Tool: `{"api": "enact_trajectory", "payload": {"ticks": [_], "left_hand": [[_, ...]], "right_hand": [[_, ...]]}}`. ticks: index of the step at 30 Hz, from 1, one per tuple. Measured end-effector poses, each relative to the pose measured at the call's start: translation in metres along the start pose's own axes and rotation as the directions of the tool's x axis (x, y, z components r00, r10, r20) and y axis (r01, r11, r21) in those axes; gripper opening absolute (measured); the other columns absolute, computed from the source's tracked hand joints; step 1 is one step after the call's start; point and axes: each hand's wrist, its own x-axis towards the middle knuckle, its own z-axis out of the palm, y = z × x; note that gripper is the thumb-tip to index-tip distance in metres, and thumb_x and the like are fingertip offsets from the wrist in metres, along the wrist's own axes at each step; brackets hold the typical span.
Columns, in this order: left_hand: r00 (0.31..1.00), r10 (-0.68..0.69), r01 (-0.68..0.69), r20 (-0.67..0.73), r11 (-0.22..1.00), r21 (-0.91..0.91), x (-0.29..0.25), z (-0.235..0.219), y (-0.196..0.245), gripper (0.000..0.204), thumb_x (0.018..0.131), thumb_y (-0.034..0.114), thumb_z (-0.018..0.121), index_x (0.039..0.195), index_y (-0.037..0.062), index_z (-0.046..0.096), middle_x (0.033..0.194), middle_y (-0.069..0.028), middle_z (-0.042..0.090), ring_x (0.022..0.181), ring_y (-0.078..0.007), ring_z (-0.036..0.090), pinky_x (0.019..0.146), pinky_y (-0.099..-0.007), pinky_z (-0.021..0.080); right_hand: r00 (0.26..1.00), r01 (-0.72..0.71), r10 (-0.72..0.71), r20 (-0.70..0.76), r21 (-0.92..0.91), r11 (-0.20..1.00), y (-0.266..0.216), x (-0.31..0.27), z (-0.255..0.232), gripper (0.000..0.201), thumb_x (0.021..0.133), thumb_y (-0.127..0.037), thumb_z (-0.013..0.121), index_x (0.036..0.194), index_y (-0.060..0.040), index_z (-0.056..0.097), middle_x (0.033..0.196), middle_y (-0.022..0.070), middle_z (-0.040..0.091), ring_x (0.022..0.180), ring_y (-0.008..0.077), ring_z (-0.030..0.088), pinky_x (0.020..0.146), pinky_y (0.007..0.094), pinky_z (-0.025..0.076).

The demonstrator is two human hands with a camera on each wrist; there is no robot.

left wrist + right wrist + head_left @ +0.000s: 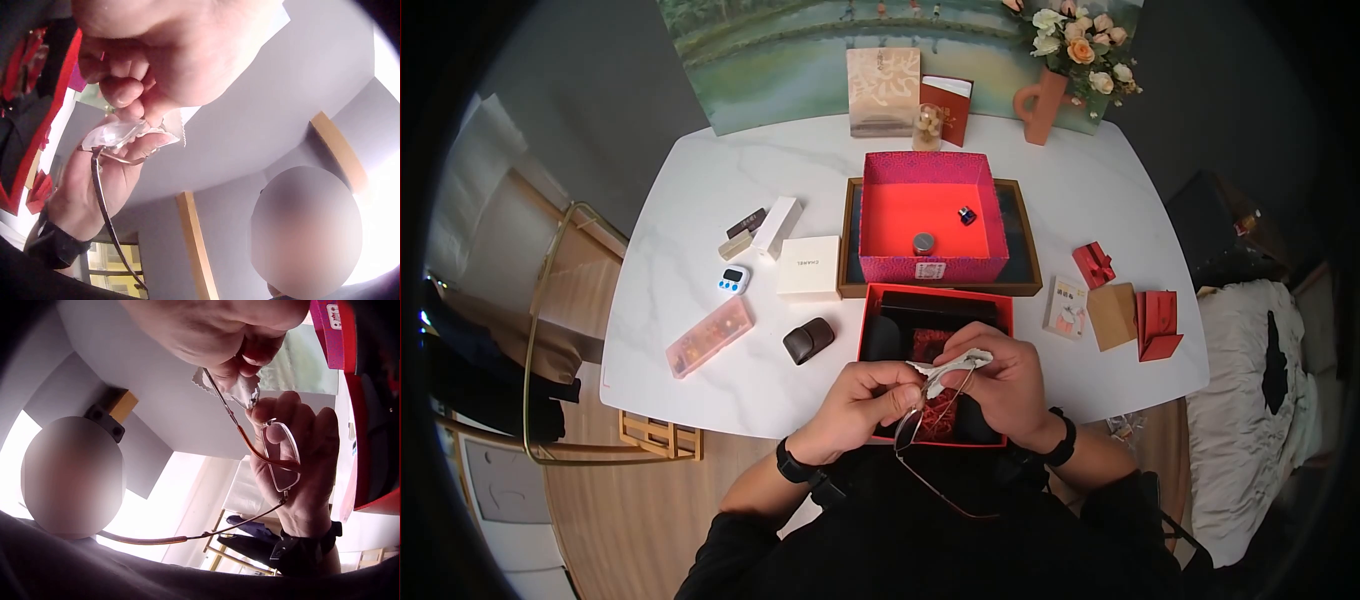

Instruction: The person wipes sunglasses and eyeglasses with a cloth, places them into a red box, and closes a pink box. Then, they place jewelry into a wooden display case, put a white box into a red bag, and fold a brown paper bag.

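A pair of thin-rimmed eyeglasses (250, 445) is held between both hands, just above the near edge of an open red box (867, 320). My left hand (875, 400) pinches the frame near one lens, thumb against fingers. A white cloth with a zigzag edge (962, 366) is pinched in my right hand (1012, 388), folded over the other lens. One temple arm (103, 203) hangs down toward the lap in the head view. Red paper shreds (940, 412) and dark items lie inside the red box.
Behind stands a patterned pink box (932, 170) on a dark tray (1025, 240). To the left lie a brown glasses case (809, 341), a white box (810, 268), a pink pill organizer (710, 336) and a timer (733, 280). Red packets (1158, 325) lie right.
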Motion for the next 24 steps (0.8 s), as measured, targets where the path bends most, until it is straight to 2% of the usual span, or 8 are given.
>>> {"api": "enact_trajectory", "payload": {"ticks": [2, 5, 8, 10, 16, 20, 22, 24], "left_hand": [[1.0, 0.005, -0.005, 0.006, 1.0, -0.007, 0.0, 0.0, -0.001, 0.019, 0.111, 0.016, 0.068, 0.103, -0.0009, 0.072, 0.085, 0.0037, 0.061, 0.07, -0.0033, 0.045, 0.062, -0.0232, 0.035], [0.999, -0.027, 0.026, -0.017, 0.999, -0.048, -0.001, 0.003, 0.0, 0.02, 0.109, 0.015, 0.07, 0.101, -0.0024, 0.073, 0.088, -0.0012, 0.065, 0.067, -0.0059, 0.046, 0.06, -0.024, 0.036], [0.998, -0.035, 0.033, -0.053, 0.998, -0.049, -0.001, 0.006, 0.002, 0.019, 0.109, 0.015, 0.071, 0.104, -0.0027, 0.074, 0.087, -0.0005, 0.064, 0.067, -0.0057, 0.046, 0.06, -0.0242, 0.035], [1.0, -0.017, 0.017, 0.014, 0.999, -0.031, -0.001, 0.003, 0.001, 0.016, 0.112, 0.015, 0.067, 0.109, 0.0005, 0.073, 0.084, 0.0071, 0.058, 0.073, -0.0012, 0.043, 0.062, -0.0224, 0.034], [0.999, -0.04, 0.04, -0.003, 0.999, -0.018, -0.001, 0.004, -0.002, 0.015, 0.112, 0.016, 0.068, 0.109, 0.0021, 0.073, 0.083, 0.0077, 0.055, 0.073, -0.0015, 0.042, 0.062, -0.0226, 0.033], [0.999, -0.036, 0.035, 0.013, 0.999, 0.02, 0.0, 0.001, -0.002, 0.016, 0.112, 0.016, 0.067, 0.109, 0.0016, 0.073, 0.083, 0.0072, 0.056, 0.073, -0.0015, 0.043, 0.063, -0.0227, 0.034], [0.999, 0.024, -0.028, 0.048, 0.997, 0.077, 0.001, 0.0, 0.004, 0.017, 0.112, 0.016, 0.067, 0.111, 0.0003, 0.073, 0.085, 0.0064, 0.057, 0.074, -0.0018, 0.045, 0.064, -0.0231, 0.036], [0.998, 0.034, -0.038, 0.054, 0.996, 0.076, 0.001, 0.0, 0.007, 0.017, 0.112, 0.016, 0.067, 0.111, -0.0003, 0.073, 0.086, 0.0061, 0.058, 0.075, -0.0021, 0.047, 0.065, -0.0232, 0.038]], "right_hand": [[1.0, 0.014, -0.013, 0.012, -0.02, 1.0, 0.001, -0.001, 0.0, 0.017, 0.095, 0.001, 0.082, 0.111, 0.005, 0.078, 0.114, 0.0077, 0.068, 0.097, 0.0134, 0.07, 0.086, 0.0265, 0.056], [0.999, 0.012, -0.011, 0.031, -0.032, 0.999, 0.002, -0.003, 0.001, 0.017, 0.095, 0.001, 0.082, 0.111, 0.0048, 0.078, 0.114, 0.0073, 0.068, 0.097, 0.0127, 0.069, 0.086, 0.0267, 0.056], [0.998, -0.046, 0.047, 0.04, -0.023, 0.999, 0.0, -0.004, 0.004, 0.015, 0.095, 0.0, 0.082, 0.109, 0.0043, 0.079, 0.114, 0.0064, 0.068, 0.096, 0.0115, 0.069, 0.084, 0.0262, 0.055], [0.996, -0.067, 0.07, 0.057, -0.039, 0.997, 0.001, -0.006, 0.006, 0.013, 0.095, -0.001, 0.082, 0.108, 0.0032, 0.079, 0.112, 0.0053, 0.069, 0.094, 0.01, 0.068, 0.082, 0.0253, 0.054], [0.993, -0.112, 0.11, 0.033, 0.043, 0.993, 0.005, -0.008, 0.01, 0.015, 0.094, -0.004, 0.085, 0.107, 0.0014, 0.08, 0.108, 0.0049, 0.07, 0.091, 0.009, 0.067, 0.08, 0.0252, 0.053], [0.996, -0.074, 0.075, 0.052, -0.022, 0.997, 0.004, -0.003, 0.003, 0.017, 0.092, -0.004, 0.087, 0.106, 0.0017, 0.08, 0.107, 0.0059, 0.071, 0.09, 0.01, 0.068, 0.079, 0.0254, 0.053], [0.997, 0.015, -0.003, 0.077, -0.16, 0.987, -0.003, 0.0, 0.002, 0.018, 0.089, -0.003, 0.089, 0.104, 0.0017, 0.081, 0.104, 0.0067, 0.072, 0.089, 0.0112, 0.068, 0.078, 0.0256, 0.053], [0.998, 0.013, -0.003, 0.067, -0.151, 0.988, -0.009, 0.002, 0.004, 0.019, 0.087, -0.003, 0.089, 0.104, 0.0017, 0.081, 0.104, 0.0074, 0.072, 0.089, 0.0119, 0.068, 0.078, 0.0259, 0.053]]}}
